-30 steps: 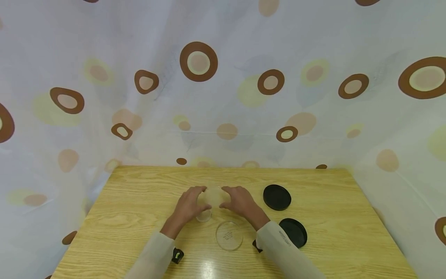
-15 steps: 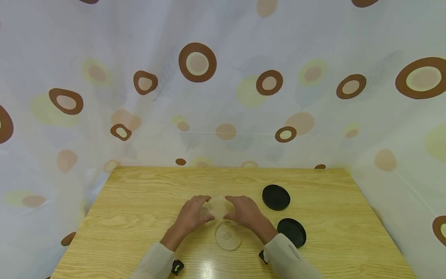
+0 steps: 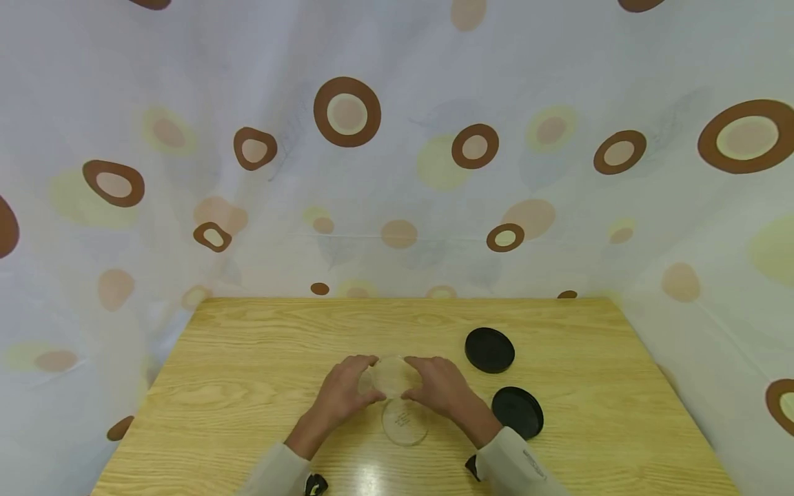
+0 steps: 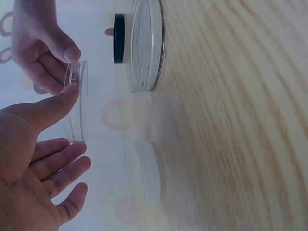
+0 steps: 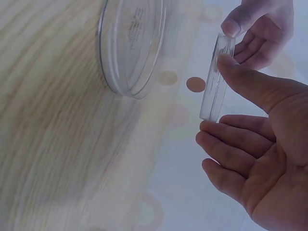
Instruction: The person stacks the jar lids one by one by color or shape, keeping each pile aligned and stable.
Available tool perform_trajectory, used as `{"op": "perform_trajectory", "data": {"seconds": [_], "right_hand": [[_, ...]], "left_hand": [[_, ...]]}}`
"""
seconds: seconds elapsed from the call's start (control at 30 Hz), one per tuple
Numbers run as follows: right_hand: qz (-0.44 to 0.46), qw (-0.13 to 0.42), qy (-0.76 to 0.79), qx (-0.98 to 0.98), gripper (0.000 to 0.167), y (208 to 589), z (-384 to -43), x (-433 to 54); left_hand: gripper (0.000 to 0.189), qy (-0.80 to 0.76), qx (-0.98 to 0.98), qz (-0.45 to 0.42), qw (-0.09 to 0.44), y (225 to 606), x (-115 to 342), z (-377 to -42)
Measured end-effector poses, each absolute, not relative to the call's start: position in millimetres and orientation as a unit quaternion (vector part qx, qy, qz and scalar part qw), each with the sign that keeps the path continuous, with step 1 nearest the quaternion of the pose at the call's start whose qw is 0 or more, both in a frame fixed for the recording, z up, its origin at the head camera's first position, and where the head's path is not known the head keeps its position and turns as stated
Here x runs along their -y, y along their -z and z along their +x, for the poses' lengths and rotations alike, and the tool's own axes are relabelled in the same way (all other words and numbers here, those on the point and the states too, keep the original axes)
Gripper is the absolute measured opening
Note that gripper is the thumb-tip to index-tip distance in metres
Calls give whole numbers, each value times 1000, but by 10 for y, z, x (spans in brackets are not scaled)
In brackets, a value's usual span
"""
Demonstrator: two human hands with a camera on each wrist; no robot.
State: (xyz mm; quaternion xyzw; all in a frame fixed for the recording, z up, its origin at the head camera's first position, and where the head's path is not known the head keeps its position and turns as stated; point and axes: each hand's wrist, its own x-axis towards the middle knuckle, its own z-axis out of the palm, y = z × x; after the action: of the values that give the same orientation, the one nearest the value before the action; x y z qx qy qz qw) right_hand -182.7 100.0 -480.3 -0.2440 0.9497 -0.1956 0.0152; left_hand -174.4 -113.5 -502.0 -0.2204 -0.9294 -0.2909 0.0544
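A clear petri dish [image 3: 391, 376] is held level between both hands above the table. My left hand [image 3: 344, 387] pinches its left side, thumb on the near edge and index finger at the far edge. On the opposite side my right hand [image 3: 442, 387] grips it the same way. In the right wrist view the dish [image 5: 216, 82] shows edge-on, apart from the tabletop. A larger clear petri dish [image 3: 404, 422] with printed writing lies on the table just nearer to me. Another small clear dish [image 4: 149, 172] sits on the table, mostly hidden behind my left hand in the head view.
Two shallow black round dishes or lids lie to the right: one farther back [image 3: 490, 350], the other [image 3: 517, 412] beside my right forearm. The wooden table [image 3: 260, 344] ends at a patterned curtain [image 3: 397, 172] behind it and at both sides.
Both hands have drawn the held petri dish toward me and slightly right, close to the larger printed dish. The dishes on the table have stayed put.
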Motion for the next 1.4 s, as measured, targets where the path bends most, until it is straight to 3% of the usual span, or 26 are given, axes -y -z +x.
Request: {"op": "perform_trajectory", "data": {"seconds": [0.43, 0.73, 1.4], "right_hand": [[-247, 17, 194, -949, 58, 4841, -1688, -1079], [-257, 14, 178, -950, 56, 4895, -1611, -1097], [-258, 26, 182, -949, 56, 5044, -1490, -1156]], "left_hand": [[59, 296, 930, -218, 13, 5036, 1050, -1640], [59, 261, 935, -237, 30, 5105, 1030, -1590], [58, 240, 938, -252, 8, 5192, 990, -1486]]}}
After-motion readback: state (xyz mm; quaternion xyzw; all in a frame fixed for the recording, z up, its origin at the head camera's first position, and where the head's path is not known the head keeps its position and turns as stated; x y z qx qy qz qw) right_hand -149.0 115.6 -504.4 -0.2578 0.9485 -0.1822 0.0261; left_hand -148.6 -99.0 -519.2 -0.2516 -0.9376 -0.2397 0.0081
